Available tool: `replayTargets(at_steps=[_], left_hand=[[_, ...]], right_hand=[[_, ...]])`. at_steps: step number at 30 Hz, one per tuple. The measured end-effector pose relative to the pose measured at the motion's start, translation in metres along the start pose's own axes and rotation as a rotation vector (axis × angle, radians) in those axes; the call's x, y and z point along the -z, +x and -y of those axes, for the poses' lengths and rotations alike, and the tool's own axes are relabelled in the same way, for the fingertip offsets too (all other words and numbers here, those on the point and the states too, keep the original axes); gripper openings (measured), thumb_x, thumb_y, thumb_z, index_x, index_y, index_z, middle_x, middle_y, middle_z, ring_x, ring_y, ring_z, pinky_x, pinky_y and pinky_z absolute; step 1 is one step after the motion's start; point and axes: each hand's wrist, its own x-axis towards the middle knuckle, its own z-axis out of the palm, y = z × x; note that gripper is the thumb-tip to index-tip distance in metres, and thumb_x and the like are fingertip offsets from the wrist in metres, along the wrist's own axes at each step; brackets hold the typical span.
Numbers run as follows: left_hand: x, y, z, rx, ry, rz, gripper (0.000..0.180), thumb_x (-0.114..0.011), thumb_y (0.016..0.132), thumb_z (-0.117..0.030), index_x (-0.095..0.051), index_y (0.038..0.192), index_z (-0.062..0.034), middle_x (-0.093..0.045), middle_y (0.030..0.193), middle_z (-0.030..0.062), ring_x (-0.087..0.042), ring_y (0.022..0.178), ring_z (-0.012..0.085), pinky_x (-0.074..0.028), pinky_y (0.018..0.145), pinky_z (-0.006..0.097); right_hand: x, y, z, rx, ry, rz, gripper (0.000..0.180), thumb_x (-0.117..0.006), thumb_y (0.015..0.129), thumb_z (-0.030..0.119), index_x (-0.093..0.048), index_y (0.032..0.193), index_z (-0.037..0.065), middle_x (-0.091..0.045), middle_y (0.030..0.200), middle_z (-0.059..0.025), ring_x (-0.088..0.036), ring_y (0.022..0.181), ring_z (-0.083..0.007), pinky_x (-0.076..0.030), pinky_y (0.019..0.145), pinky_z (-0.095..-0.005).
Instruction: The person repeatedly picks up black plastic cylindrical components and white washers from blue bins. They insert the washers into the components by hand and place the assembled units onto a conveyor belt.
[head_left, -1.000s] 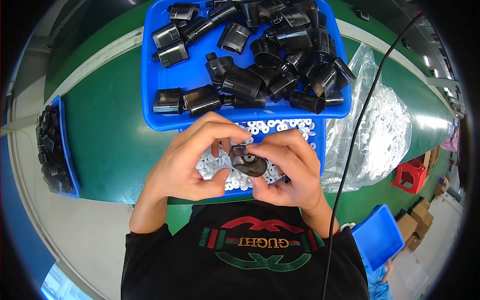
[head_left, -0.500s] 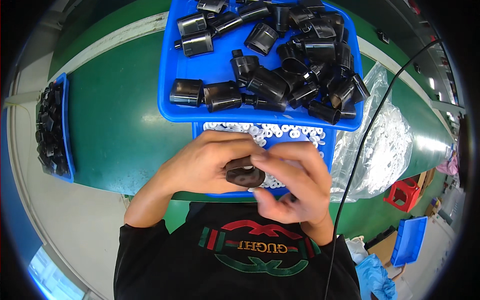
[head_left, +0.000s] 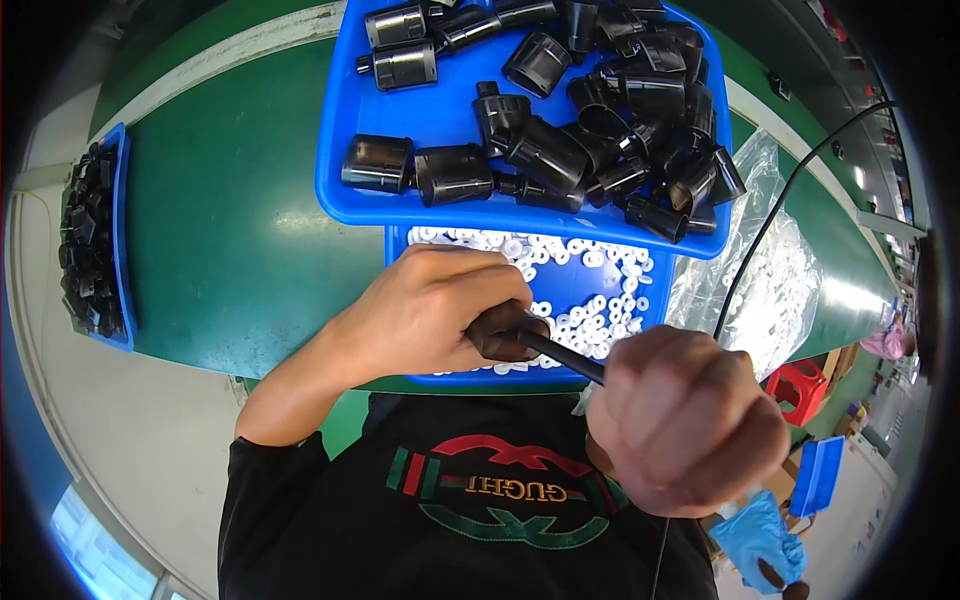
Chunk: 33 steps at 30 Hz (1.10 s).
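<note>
My left hand (head_left: 430,310) is wrapped round a hollow black plastic part (head_left: 492,338), its open end turned toward my right side. My right hand (head_left: 690,420) makes a fist round a black rod-shaped tool (head_left: 568,357). The tool's tip reaches the mouth of the part; how deep it goes in cannot be seen. Its grip end is hidden inside my fist. Just beyond and below both hands lies a blue tray (head_left: 658,300) of small white rings (head_left: 595,325).
A larger blue tray (head_left: 400,115) of black plastic fittings (head_left: 545,150) overlaps the ring tray's far side. A clear bag (head_left: 775,280) of white pieces lies right, with a black cable (head_left: 775,205) hanging across it. Another tray of black parts (head_left: 90,240) stands far left.
My right hand has moved from beside the part to the lower right and now grips the black rod-shaped tool. My left hand keeps the part in nearly the same place.
</note>
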Motion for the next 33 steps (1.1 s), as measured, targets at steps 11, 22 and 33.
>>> replayTargets(at_steps=[11, 22, 33], left_hand=[[0.002, 0.000, -0.002, -0.037, -0.013, -0.009, 0.032, -0.081, 0.060, -0.012, -0.066, 0.088, -0.0046, -0.061, 0.074, 0.0105, -0.061, 0.065, 0.0313, -0.049, 0.057, 0.038], [-0.003, -0.007, 0.001, -0.072, 0.196, 0.015, 0.034, -0.080, 0.062, -0.022, -0.061, 0.084, -0.0044, -0.060, 0.073, 0.0077, -0.064, 0.067, 0.0287, -0.052, 0.059, 0.038], [0.010, 0.000, 0.001, -0.098, 0.016, -0.079, 0.021, -0.079, 0.063, -0.010, -0.065, 0.078, -0.0055, -0.060, 0.066, 0.0061, -0.059, 0.056, 0.0249, -0.047, 0.052, 0.033]], right_hand=[[-0.008, -0.004, -0.021, -0.076, -0.090, -0.063, 0.016, -0.055, 0.061, -0.016, -0.056, 0.066, -0.001, -0.049, 0.058, -0.0062, -0.042, 0.045, -0.0159, -0.029, 0.040, -0.0274], [0.008, -0.014, -0.040, 0.006, -0.212, 0.261, 0.025, -0.059, 0.065, -0.018, -0.047, 0.068, 0.004, -0.049, 0.059, -0.0042, -0.040, 0.044, -0.0151, -0.026, 0.037, -0.0276], [-0.012, 0.008, -0.013, 0.075, -0.142, 0.091, 0.017, -0.067, 0.067, -0.003, -0.052, 0.065, 0.005, -0.049, 0.059, -0.0029, -0.043, 0.045, -0.0143, -0.030, 0.037, -0.0262]])
